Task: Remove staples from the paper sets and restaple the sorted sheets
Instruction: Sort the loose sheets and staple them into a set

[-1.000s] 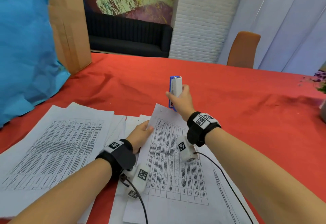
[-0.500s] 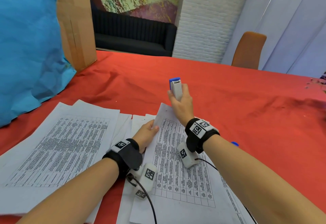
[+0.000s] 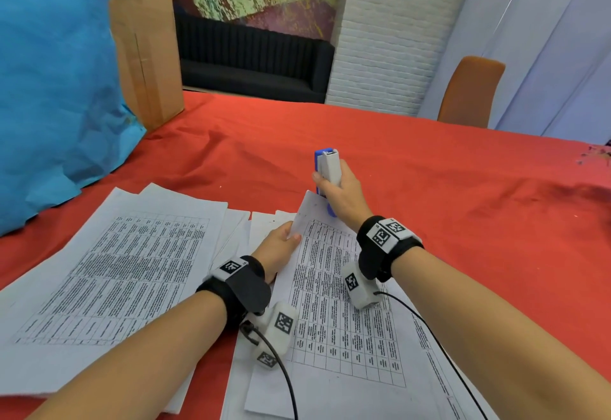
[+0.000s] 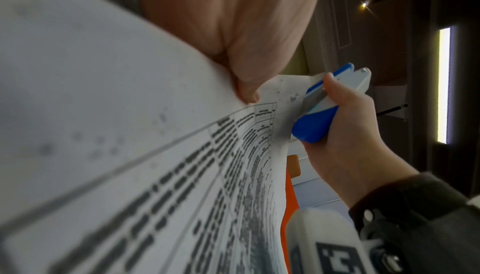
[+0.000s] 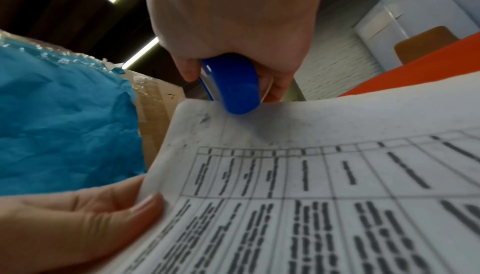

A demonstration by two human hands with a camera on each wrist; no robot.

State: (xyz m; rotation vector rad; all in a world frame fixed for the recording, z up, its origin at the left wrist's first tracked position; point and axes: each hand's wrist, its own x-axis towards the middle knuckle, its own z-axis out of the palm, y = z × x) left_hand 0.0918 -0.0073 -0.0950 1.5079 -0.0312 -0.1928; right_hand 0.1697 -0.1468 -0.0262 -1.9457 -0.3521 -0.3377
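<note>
A red cloth (image 3: 429, 188) covers the whole table, and at ten o'clock from the hands a big blue crumpled sheet (image 3: 56, 72) leans against a cardboard box (image 3: 145, 39); the right wrist camera shows this blue sheet much closer, with torn clear tape along the top edge, which the head view does not pick up. At one o'clock, beyond the table edge, stands an orange chair (image 3: 469, 88).

Printed tables lie in two groups. The loose pile of sheets (image 3: 109, 280) spreads flat at nine o'clock. The paper set (image 3: 337, 304) in the middle is lifted at its far corner. From the head camera that corner looks merely raised; the left wrist view shows small dark pinholes scattered near it.

The left hand (image 3: 277, 247) pinches the set's left edge, thumb on top, as the right wrist view shows plainly, with the thumbnail pressed on the margin.

The right hand (image 3: 340, 194) is wrapped around a blue and white stapler (image 3: 325, 171), held on end at twelve o'clock. Its lower blue end touches the top edge of the lifted corner. Whether paper sits inside the stapler's mouth I cannot tell from any view.
</note>
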